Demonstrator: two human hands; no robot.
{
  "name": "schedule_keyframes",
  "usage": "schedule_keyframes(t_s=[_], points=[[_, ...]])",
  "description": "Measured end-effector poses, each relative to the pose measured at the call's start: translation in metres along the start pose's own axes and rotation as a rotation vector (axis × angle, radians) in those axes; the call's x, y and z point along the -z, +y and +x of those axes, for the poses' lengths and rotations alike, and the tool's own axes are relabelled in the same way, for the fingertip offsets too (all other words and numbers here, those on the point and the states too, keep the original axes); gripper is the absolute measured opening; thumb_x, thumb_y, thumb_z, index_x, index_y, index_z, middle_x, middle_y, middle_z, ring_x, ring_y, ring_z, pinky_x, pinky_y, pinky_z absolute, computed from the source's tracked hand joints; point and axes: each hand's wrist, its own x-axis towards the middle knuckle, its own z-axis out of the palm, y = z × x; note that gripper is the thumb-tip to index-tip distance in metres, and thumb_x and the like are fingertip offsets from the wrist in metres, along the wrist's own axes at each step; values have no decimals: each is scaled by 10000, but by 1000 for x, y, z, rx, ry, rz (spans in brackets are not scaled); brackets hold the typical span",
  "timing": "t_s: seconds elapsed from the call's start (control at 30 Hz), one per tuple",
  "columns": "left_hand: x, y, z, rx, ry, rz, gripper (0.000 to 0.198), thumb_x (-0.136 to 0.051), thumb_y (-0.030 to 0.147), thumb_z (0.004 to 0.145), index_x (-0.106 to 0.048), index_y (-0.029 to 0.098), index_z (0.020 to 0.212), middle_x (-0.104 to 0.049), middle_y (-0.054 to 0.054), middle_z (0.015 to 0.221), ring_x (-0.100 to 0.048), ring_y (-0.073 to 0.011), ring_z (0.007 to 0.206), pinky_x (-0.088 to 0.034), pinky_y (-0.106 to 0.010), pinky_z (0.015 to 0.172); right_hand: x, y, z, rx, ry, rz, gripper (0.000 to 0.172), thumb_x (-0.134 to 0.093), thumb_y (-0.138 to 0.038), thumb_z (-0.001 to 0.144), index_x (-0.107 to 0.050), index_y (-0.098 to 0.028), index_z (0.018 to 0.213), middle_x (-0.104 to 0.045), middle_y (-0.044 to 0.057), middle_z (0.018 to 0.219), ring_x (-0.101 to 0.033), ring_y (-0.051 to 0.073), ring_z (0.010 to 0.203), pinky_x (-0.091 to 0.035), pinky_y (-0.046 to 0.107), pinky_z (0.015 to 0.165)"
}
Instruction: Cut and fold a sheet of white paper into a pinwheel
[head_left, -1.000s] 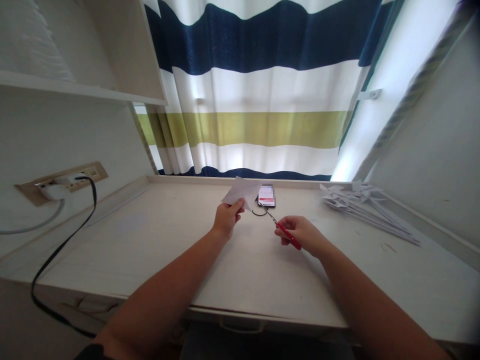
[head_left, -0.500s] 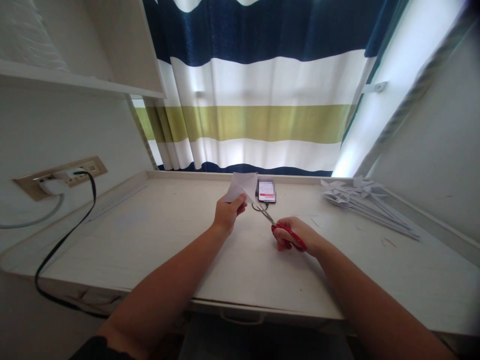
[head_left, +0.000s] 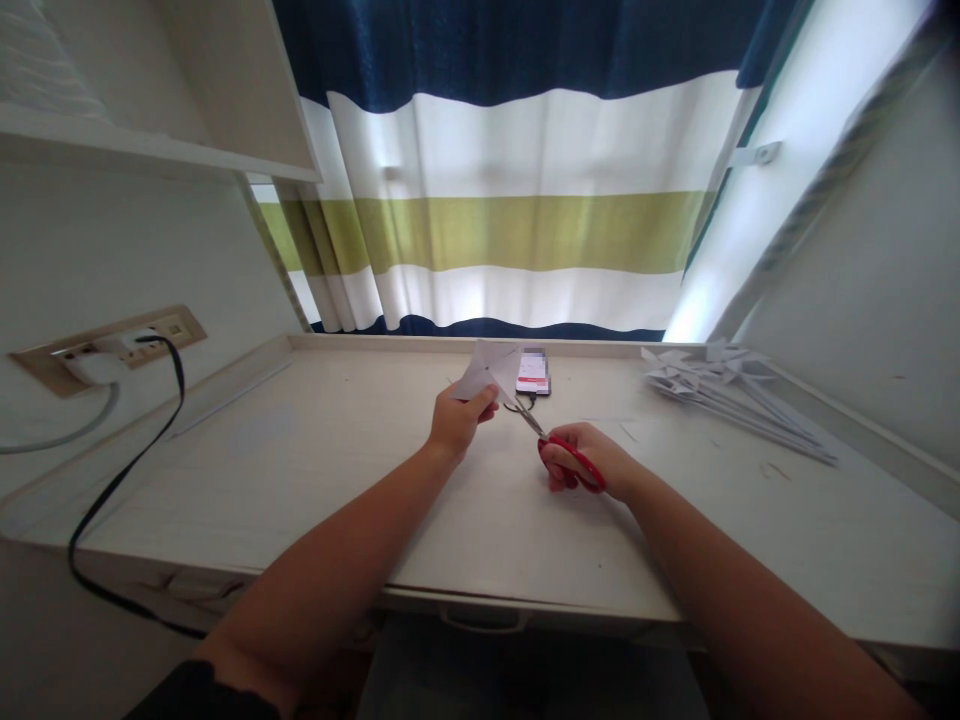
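Note:
Between the thumb and fingers of my left hand (head_left: 459, 418) is a small piece of white paper (head_left: 484, 368), raised above the desk. Crease or cut lines cross it, and a dark dot marks its middle. My right hand (head_left: 585, 460) grips red-handled scissors (head_left: 571, 458) by the loops. Their metal blades point up and left, and the tips are at the paper's lower right corner. Whether the blades touch the paper is hard to make out. Just behind the paper, a phone (head_left: 533, 372) with a lit screen lies on the desk.
White paper pinwheels on sticks (head_left: 720, 385) lie piled at the right of the white desk (head_left: 322, 480). Thin paper scraps (head_left: 628, 432) are scattered nearby. A black cable (head_left: 124, 480) hangs from the wall socket (head_left: 112, 350) at left. A striped curtain (head_left: 510, 230) hangs behind.
The scissor tips have come closer to the paper's lower right corner, and the paper has turned slightly in my left hand. The whole view has shifted a little.

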Motion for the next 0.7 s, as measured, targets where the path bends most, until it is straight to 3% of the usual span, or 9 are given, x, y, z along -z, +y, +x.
schedule_keyframes(t_s=[0.7], points=[[-1, 1, 0, -39, 3, 41, 380, -813, 366, 612, -669, 93, 834, -669, -46, 698, -622, -124, 607, -535, -264, 606, 0, 5, 2, 21, -26, -14, 379, -541, -474, 844, -549, -170, 617, -650, 29, 555, -515, 91, 421, -362, 199, 398]])
